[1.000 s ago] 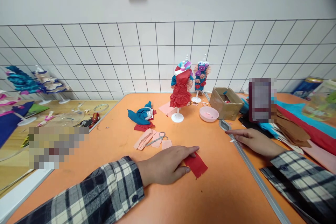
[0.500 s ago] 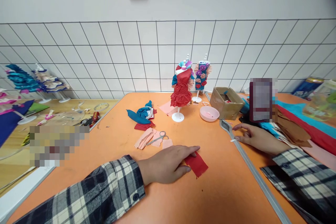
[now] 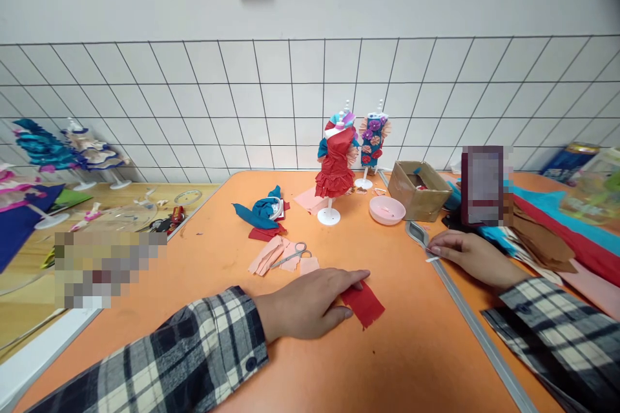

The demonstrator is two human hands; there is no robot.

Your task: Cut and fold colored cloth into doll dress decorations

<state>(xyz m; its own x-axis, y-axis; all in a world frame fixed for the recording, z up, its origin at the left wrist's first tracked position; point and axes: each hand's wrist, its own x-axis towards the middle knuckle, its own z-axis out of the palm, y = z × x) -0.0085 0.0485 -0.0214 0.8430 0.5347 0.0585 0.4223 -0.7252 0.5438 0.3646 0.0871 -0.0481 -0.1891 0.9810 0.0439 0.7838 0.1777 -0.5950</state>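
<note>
My left hand [image 3: 305, 303] lies palm down on the orange table [image 3: 203, 284], fingers stretched out flat over one end of a red crepe paper strip [image 3: 365, 305]. My right hand [image 3: 467, 255] rests palm down at the metal seam strip [image 3: 477, 329] between the tables. Its fingers are low and close together, with the tips by a tiny white scrap [image 3: 431, 259]. It holds nothing that I can see.
Small scissors [image 3: 292, 255] lie on pink paper pieces [image 3: 268, 255] behind my left hand. Further back are a blue and red paper heap [image 3: 261, 214], two dressed mini mannequins [image 3: 334, 168], a pink bowl [image 3: 386, 210] and a cardboard box [image 3: 419, 190]. Coloured paper sheets [image 3: 557, 235] are stacked at the right.
My right hand lifted and spread its fingers, then settled again a little further back at the metal strip with fingers together. My left hand stayed on the red strip.
</note>
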